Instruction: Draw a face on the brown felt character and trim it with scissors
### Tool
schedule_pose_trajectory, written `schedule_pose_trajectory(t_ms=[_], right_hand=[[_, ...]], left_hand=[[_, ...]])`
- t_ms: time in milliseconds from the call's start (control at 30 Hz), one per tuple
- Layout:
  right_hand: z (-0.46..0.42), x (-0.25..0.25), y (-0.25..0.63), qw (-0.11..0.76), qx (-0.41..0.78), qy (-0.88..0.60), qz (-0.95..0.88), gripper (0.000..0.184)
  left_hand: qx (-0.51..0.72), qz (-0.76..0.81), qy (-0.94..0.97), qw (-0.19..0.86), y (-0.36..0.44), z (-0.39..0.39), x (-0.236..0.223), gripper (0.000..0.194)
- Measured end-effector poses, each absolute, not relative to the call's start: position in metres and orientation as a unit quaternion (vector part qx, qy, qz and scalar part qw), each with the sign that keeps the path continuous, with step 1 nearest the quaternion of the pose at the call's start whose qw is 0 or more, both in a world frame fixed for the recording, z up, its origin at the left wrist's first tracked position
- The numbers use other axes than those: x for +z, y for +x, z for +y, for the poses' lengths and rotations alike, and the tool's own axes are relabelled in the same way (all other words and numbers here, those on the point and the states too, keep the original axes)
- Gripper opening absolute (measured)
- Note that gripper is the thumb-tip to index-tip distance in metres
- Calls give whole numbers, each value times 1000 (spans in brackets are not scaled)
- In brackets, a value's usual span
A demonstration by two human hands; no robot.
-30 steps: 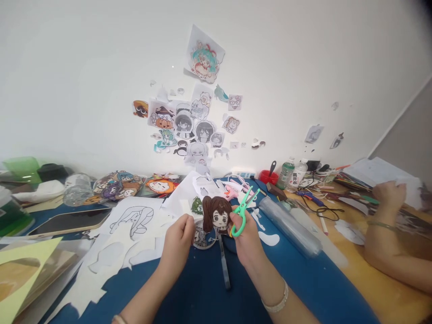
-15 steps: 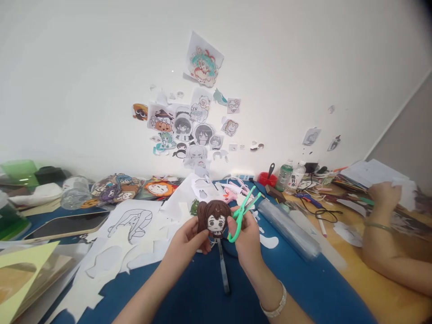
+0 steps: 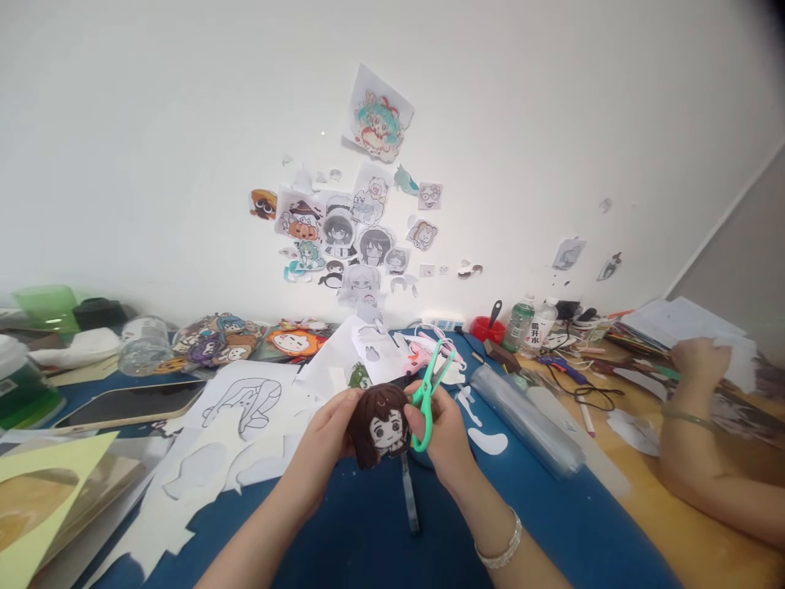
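Between my two hands is a cartoon-head cutout (image 3: pixel 381 421) with brown hair and a pale face, tilted over the blue mat. My left hand (image 3: pixel 331 425) grips its left edge, with most of the fingertips hidden behind it. My right hand (image 3: pixel 438 421) holds mint-green scissors (image 3: pixel 428 401), their blades pointing up and away from me. That hand's thumb and fingers are also at the cutout's right edge; whether they press on it I cannot tell. Below the cutout, a slim dark pen-like stick (image 3: pixel 410 499) lies on the mat.
White paper offcuts (image 3: pixel 196 483) and a line drawing (image 3: pixel 245 401) lie left, near a phone (image 3: pixel 128 403). A clear plastic roll (image 3: pixel 527 421) lies right. Bottles (image 3: pixel 521 321) and a red bowl (image 3: pixel 487 327) stand at the wall. Another person's arm (image 3: pixel 693 433) reaches over papers at far right.
The cutout has turned and tipped, with its left side lower and nearer me. My left hand has shifted slightly left, and the scissors have swung more upright.
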State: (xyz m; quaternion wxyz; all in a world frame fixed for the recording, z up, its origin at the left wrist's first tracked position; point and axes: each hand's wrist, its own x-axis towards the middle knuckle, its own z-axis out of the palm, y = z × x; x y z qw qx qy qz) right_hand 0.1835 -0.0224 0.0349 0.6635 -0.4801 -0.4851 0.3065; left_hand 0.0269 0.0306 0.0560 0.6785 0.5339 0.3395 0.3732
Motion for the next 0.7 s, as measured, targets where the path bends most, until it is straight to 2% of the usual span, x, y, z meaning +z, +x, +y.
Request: schedule_pose_trajectory(t_ms=[133,300,500,700], right_hand=[[-26,39,181,642,305,-473,-520,18],[-24,37,177,625,305,-479,-536,18],[-22,35,186,610,347,-455,-548,29],[-32,50,189,476,410,-401,-667,48]], left_hand=[[301,336,533,715,17,29,64,36],[217,296,521,771,14,26,66,45],[295,302,479,770,17,28,65,45],[386,364,466,708,9,39,70,41]])
